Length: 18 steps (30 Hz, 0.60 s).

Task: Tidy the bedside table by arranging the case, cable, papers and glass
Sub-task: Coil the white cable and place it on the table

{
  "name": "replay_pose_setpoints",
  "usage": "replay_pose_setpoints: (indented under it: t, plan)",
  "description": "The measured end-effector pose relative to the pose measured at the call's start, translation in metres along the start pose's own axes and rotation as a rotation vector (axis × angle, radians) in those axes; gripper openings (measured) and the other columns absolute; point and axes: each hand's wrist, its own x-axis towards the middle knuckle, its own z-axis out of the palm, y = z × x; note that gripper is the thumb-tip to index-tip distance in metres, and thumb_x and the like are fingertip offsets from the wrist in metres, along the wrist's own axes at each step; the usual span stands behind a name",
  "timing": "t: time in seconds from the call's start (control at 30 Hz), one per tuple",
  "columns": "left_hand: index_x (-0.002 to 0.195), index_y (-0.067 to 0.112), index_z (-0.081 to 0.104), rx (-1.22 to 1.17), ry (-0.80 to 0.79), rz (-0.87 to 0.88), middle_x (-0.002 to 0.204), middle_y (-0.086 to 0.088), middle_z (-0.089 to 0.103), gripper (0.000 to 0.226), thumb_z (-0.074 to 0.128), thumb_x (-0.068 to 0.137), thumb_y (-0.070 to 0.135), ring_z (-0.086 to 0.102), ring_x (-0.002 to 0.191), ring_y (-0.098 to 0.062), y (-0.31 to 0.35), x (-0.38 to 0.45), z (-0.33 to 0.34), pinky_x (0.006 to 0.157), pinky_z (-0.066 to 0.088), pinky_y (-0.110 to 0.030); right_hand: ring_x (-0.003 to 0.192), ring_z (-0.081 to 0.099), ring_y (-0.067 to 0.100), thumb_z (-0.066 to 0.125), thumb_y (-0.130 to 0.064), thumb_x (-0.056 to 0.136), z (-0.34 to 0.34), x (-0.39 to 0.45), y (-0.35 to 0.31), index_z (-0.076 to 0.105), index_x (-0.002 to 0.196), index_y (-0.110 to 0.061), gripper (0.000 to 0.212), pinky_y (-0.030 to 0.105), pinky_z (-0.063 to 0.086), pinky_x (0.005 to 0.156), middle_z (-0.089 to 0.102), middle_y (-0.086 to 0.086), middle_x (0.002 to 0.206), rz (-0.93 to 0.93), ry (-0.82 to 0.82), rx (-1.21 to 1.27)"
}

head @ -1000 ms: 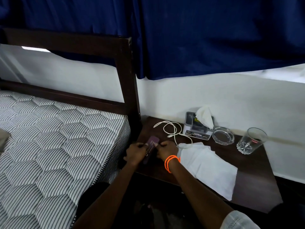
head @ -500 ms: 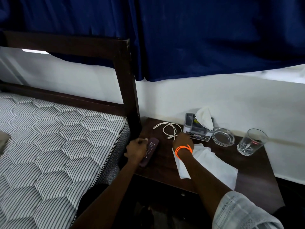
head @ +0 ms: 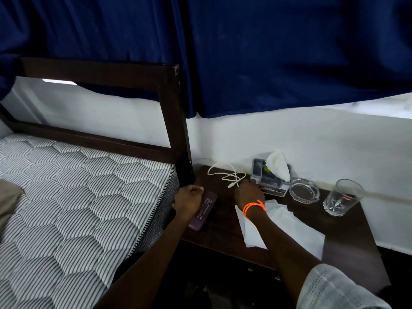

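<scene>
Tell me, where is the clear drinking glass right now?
In the head view, the clear drinking glass stands at the far right of the dark wooden bedside table, near the white wall, just right of the round glass ashtray.

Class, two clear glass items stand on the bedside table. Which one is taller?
The drinking glass at the far right is taller; the glass ashtray beside the tissue box is low and wide.

Orange bracelet; white knitted sleeve.

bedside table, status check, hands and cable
Left hand on purple case. Right hand at white cable, grip unclear. Tissue box close beside.
</scene>
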Motion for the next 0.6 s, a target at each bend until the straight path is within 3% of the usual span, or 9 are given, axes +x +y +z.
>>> replay_pose_setpoints:
  t: [0.2,0.33,0.5,0.6]
  plan:
    - [0.101,0.025,0.08,-0.032,0.014,0.135,0.108,-0.002,0.078,0.016,0.068,0.092,0.03,0.07,0.109,-0.024,0.045,-0.013,-0.011,0.104,0.051,-0.04,0.107,0.067,0.039,0.046,-0.018,0.098,-0.063,0.011,-0.008,0.054,0.116,-0.003,0.025,0.043,0.053,0.086,0.068,0.022,0.115,-0.059,0.093,0.086]
    - [0.103,0.019,0.08,-0.066,0.031,0.256,0.111,-0.002,0.078,0.017,0.069,0.092,0.023,0.07,0.109,-0.02,0.089,-0.028,-0.024,0.095,0.05,-0.025,0.098,0.067,0.037,0.053,-0.016,0.093,-0.125,0.01,-0.016,0.063,0.102,-0.01,0.014,0.036,0.05,0.076,0.073,0.016,0.1,-0.121,0.198,0.223]
    - [0.097,0.012,0.081,-0.146,0.008,0.468,0.105,-0.002,0.079,0.012,0.07,0.09,0.012,0.072,0.101,-0.015,0.155,-0.055,-0.042,0.095,0.053,-0.024,0.101,0.066,0.037,0.056,-0.014,0.093,-0.208,0.009,-0.031,0.073,0.096,-0.011,0.018,0.036,0.052,0.083,0.075,0.014,0.103,-0.249,0.289,0.274]
    - [0.095,0.01,0.081,-0.121,0.026,0.584,0.102,-0.002,0.08,0.011,0.071,0.091,0.012,0.07,0.096,-0.01,0.193,-0.071,-0.052,0.089,0.05,-0.018,0.096,0.068,0.036,0.06,-0.014,0.094,-0.252,0.004,-0.039,0.075,0.095,-0.008,0.016,0.033,0.049,0.079,0.076,0.015,0.097,-0.338,0.353,0.329]
